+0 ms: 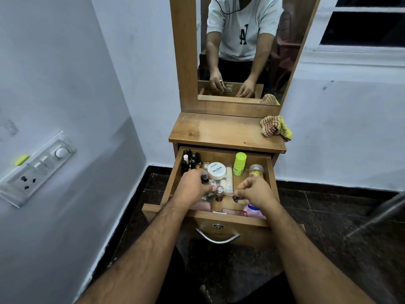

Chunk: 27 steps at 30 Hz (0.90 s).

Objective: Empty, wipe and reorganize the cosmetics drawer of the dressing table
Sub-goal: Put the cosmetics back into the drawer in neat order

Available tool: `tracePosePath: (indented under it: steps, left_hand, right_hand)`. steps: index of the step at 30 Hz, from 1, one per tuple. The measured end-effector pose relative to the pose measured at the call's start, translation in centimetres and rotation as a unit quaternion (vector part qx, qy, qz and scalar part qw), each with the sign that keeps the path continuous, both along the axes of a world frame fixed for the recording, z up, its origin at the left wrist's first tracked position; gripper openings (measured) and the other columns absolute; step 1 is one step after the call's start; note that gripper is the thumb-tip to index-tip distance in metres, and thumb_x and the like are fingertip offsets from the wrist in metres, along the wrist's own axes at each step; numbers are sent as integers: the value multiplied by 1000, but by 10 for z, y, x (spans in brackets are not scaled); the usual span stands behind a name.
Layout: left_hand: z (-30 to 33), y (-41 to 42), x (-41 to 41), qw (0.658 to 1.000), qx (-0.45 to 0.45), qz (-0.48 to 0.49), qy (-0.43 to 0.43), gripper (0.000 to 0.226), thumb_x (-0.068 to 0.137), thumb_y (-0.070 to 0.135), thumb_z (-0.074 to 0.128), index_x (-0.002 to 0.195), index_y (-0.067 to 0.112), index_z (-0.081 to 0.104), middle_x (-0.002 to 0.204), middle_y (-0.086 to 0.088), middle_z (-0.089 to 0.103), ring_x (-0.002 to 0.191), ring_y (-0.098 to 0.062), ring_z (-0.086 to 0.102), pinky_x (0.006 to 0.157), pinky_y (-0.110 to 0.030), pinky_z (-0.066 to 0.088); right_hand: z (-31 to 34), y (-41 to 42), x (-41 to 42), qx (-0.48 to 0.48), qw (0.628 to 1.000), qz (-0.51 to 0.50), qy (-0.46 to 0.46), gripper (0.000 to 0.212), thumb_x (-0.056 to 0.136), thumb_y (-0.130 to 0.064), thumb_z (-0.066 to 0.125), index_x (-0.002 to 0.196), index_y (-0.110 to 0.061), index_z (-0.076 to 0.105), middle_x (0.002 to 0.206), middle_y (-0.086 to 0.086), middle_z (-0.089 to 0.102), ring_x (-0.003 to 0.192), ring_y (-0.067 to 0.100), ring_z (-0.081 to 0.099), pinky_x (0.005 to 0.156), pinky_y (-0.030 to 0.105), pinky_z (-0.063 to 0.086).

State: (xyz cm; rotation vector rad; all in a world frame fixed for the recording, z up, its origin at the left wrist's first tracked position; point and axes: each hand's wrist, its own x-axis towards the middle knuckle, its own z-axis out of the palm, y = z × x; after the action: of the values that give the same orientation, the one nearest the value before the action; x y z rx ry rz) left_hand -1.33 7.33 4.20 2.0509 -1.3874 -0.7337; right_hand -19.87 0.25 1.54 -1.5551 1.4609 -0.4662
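Standing open below the worktop (225, 132): the cosmetics drawer (221, 218), pulled fully out so both hands reach inside. Lying beyond the right grip, on the worktop's far corner: a checked cloth (275, 128), parked within reach, probably for the wipe. Standing upright beyond both grips so caps stay accessible: a white tub marked nail polish (217, 170), a green bottle (239, 164), an amber jar (256, 171), a cluster of dark bottles (191, 160). Lying flat nearest the drawer front, under the right grip: a pink bottle (252, 211).

Left hand (192, 187): clenching around a small dark-capped bottle (204, 178), held upright. Right hand (256, 190): pinching a small dark item (235, 197) at the fingertips; identity unclear. Standing between the grips: a clear small bottle (219, 193).

Judging the drawer to be in the reorganizing stage; emptying equally possible.
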Motion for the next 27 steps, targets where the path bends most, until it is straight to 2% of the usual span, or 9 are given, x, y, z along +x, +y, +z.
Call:
tracePosePath:
  steps: [4, 6, 9, 12, 15, 18, 21, 24, 27]
  left_hand:
    - [0, 3, -6, 999, 29, -31, -10, 25, 78, 11, 80, 95, 23, 67, 100, 7, 64, 98, -12, 60, 90, -30, 50]
    - [-2, 4, -7, 999, 28, -37, -24, 27, 76, 7, 80, 87, 26, 64, 94, 10, 64, 95, -11, 60, 85, -28, 50]
    - [-4, 8, -10, 997, 31, -47, -61, 29, 75, 8, 80, 88, 26, 63, 95, 12, 64, 89, -7, 57, 80, -24, 48]
    - [-3, 11, -13, 989, 44, -74, -122, 30, 73, 15, 82, 93, 27, 64, 94, 11, 61, 88, -10, 56, 76, -27, 48]
    - [-1, 9, -15, 980, 54, -106, -159, 34, 70, 9, 82, 95, 25, 64, 91, 8, 61, 88, -14, 58, 74, -26, 48]
    - [0, 7, -17, 968, 75, -138, -196, 37, 67, 6, 83, 95, 24, 67, 95, 5, 65, 89, -15, 61, 73, -24, 46]
    - [-1, 5, -19, 965, 84, -148, -202, 38, 67, 6, 83, 98, 23, 71, 101, 1, 70, 88, -15, 62, 73, -22, 45]
    - [-2, 3, -20, 968, 84, -142, -190, 36, 70, 2, 80, 98, 22, 71, 100, 0, 71, 81, -13, 59, 72, -23, 47]
    - [-3, 4, -18, 968, 82, -144, -189, 37, 69, 4, 82, 100, 23, 73, 101, 2, 71, 86, -14, 62, 73, -23, 47]
  right_hand:
    - [0, 6, -2, -2, 1000, 13, 6, 19, 83, 11, 65, 94, -5, 66, 92, 9, 66, 74, 12, 67, 54, 16, 52]
    - [-2, 5, 1, -30, 999, 25, 26, 26, 80, 8, 68, 88, -16, 63, 94, 7, 66, 81, 14, 64, 59, 21, 55]
    - [-6, 7, 6, -63, 994, 53, 74, 30, 78, -2, 75, 87, -26, 58, 96, -1, 67, 90, 15, 64, 74, 34, 58]
    - [-7, 11, 11, -97, 980, 95, 142, 30, 78, -13, 80, 91, -26, 56, 95, -2, 67, 85, 15, 63, 66, 28, 51]
    - [-5, 12, 15, -110, 974, 114, 164, 32, 76, -12, 81, 94, -23, 57, 98, 1, 68, 88, 17, 62, 75, 32, 53]
    - [-4, 12, 17, -99, 973, 125, 165, 34, 76, -12, 82, 96, -24, 58, 99, -1, 66, 88, 15, 61, 72, 28, 51]
    - [-6, 12, 16, -101, 971, 139, 166, 34, 76, -8, 79, 92, -26, 56, 96, -1, 64, 85, 15, 58, 64, 24, 42]
    - [-8, 12, 17, -98, 971, 143, 165, 33, 77, -5, 77, 91, -28, 56, 99, 0, 66, 84, 15, 61, 66, 25, 46]
    - [-9, 11, 17, -88, 973, 143, 157, 34, 77, -4, 76, 90, -29, 57, 98, -2, 66, 86, 15, 62, 68, 27, 51]
